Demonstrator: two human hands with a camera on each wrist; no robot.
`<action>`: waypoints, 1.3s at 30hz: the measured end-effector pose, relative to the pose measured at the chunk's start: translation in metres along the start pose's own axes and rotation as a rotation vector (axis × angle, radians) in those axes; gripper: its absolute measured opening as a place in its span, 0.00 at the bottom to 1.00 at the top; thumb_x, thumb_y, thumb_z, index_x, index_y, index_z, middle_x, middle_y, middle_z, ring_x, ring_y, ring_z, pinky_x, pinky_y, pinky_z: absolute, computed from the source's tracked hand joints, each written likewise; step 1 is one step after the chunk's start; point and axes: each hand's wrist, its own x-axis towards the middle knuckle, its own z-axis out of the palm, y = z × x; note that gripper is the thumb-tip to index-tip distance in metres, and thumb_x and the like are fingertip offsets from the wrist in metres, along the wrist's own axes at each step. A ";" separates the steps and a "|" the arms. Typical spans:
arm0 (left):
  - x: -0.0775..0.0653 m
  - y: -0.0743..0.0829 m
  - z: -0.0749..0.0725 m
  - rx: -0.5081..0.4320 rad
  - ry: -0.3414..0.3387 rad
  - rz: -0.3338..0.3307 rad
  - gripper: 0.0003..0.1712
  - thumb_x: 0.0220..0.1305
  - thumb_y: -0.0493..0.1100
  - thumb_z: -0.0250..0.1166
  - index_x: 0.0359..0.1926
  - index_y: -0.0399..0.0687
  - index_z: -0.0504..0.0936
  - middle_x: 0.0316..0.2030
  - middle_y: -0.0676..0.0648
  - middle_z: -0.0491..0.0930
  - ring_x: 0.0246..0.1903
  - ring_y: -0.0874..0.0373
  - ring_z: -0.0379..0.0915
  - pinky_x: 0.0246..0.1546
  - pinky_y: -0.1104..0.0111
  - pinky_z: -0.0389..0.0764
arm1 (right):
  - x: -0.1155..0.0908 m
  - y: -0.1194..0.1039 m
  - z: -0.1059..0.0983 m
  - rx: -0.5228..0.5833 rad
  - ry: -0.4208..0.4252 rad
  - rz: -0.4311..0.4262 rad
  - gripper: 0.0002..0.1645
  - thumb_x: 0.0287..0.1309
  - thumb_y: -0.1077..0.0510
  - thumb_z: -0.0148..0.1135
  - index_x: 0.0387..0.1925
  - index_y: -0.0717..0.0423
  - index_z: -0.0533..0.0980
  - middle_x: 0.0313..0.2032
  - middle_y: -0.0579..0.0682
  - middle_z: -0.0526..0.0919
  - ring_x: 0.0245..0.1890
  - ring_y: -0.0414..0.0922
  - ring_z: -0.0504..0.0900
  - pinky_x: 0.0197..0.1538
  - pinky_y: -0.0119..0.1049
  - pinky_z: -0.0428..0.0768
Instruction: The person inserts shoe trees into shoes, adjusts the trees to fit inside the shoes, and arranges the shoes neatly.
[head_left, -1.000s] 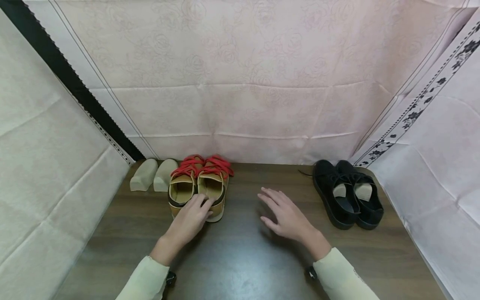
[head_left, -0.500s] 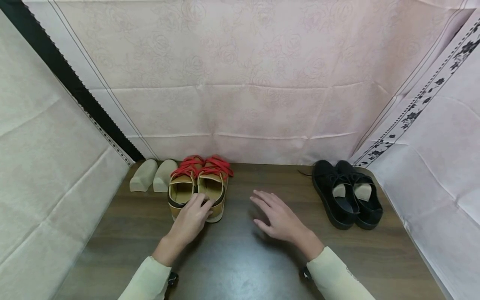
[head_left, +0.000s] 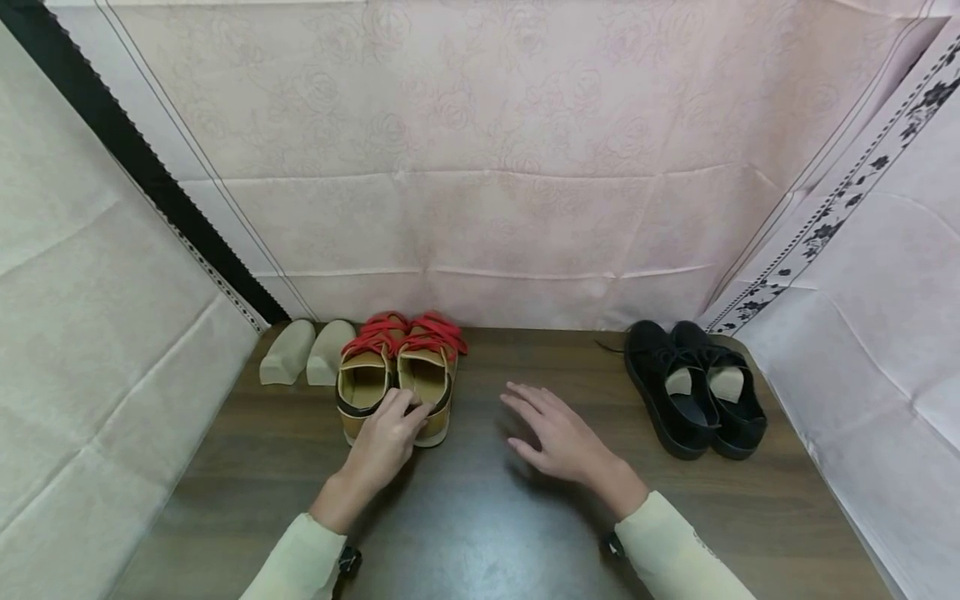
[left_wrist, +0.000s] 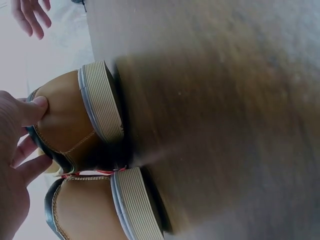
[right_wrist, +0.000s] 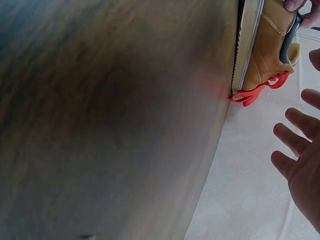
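A pair of tan shoes with red laces stands side by side, toes toward the back wall. My left hand (head_left: pixel 384 442) pinches the heel collar of the right-hand tan shoe (head_left: pixel 424 372). In the left wrist view the thumb (left_wrist: pixel 36 110) presses the outside of its heel, with fingers over the dark collar. The other tan shoe (head_left: pixel 362 383) stands beside it, partly behind my hand. My right hand (head_left: pixel 558 433) is held over the floor to the right of the pair, fingers spread and holding nothing; the right wrist view shows its fingers (right_wrist: pixel 292 140) apart from the shoe.
Two pale shoe-shaped inserts (head_left: pixel 290 352) lie left of the tan shoes. Black lace-up shoes (head_left: pixel 672 392) with pale inserts inside stand at the right. Patterned cloth (head_left: pixel 480 225) hangs behind the wood-look surface (head_left: pixel 480 517), with more cloth on both sides.
My right hand has moved a little to the left, then stayed there. The left hand keeps its grip on the tan shoe, which has barely shifted.
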 end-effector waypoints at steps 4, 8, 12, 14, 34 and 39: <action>0.001 0.001 0.001 -0.006 0.002 0.014 0.13 0.58 0.28 0.73 0.45 0.39 0.89 0.39 0.46 0.77 0.40 0.51 0.75 0.37 0.62 0.83 | 0.000 0.001 0.000 0.008 -0.001 0.007 0.38 0.71 0.43 0.60 0.76 0.51 0.65 0.76 0.54 0.66 0.75 0.54 0.67 0.74 0.57 0.66; 0.002 0.004 0.002 -0.014 -0.002 0.014 0.12 0.59 0.28 0.72 0.44 0.41 0.89 0.39 0.46 0.78 0.42 0.51 0.75 0.37 0.62 0.84 | 0.000 0.003 0.000 0.005 -0.018 0.031 0.38 0.72 0.41 0.59 0.76 0.49 0.65 0.77 0.51 0.65 0.76 0.51 0.66 0.76 0.53 0.65; 0.003 0.008 0.003 -0.021 -0.011 0.010 0.12 0.60 0.30 0.72 0.45 0.42 0.90 0.39 0.47 0.78 0.42 0.52 0.76 0.33 0.63 0.84 | 0.000 0.002 -0.001 0.028 -0.026 0.048 0.38 0.72 0.41 0.59 0.77 0.48 0.64 0.77 0.50 0.64 0.76 0.51 0.65 0.76 0.52 0.64; 0.004 0.010 0.004 -0.024 -0.014 0.008 0.12 0.60 0.30 0.72 0.45 0.43 0.90 0.39 0.47 0.78 0.43 0.52 0.76 0.31 0.64 0.84 | 0.000 0.002 -0.001 0.043 -0.027 0.054 0.38 0.72 0.41 0.58 0.77 0.48 0.64 0.77 0.50 0.64 0.76 0.52 0.66 0.76 0.53 0.64; 0.016 0.031 0.019 -0.035 0.008 0.085 0.12 0.61 0.30 0.71 0.44 0.44 0.90 0.39 0.49 0.79 0.41 0.55 0.77 0.25 0.67 0.82 | -0.001 -0.003 -0.002 0.101 0.010 0.130 0.37 0.71 0.44 0.61 0.76 0.46 0.65 0.77 0.47 0.64 0.74 0.50 0.68 0.72 0.53 0.71; 0.018 0.037 0.023 -0.019 0.001 0.093 0.12 0.60 0.31 0.72 0.44 0.45 0.90 0.38 0.49 0.79 0.41 0.55 0.77 0.24 0.67 0.82 | -0.005 0.001 -0.004 0.106 0.012 0.142 0.37 0.71 0.44 0.62 0.76 0.46 0.66 0.77 0.48 0.65 0.74 0.50 0.69 0.71 0.54 0.72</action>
